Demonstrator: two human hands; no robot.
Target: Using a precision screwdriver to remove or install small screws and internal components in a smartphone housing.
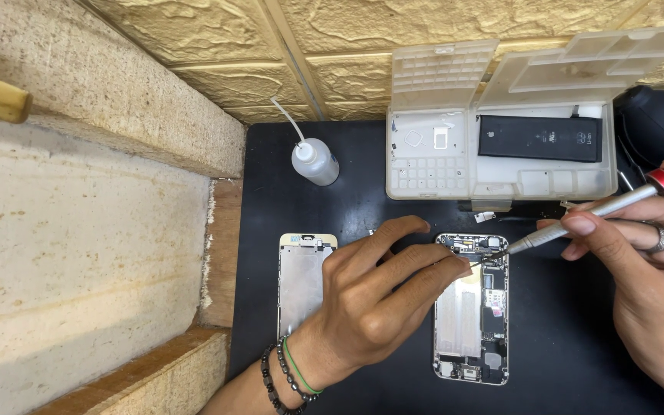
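Right hand [647,269] pinches precision screwdriver [578,223], tip at opened phone chassis' [472,307] 12 o'clock; left hand [382,288] fingers pressed together steadying. Slip risks gouging the board.

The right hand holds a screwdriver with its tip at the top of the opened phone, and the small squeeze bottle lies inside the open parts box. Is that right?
Not quite. In the head view the squeeze bottle stands on the black mat, left of the parts box, not inside it. The rest holds: the right hand holds the screwdriver with its tip at the top of the opened phone.
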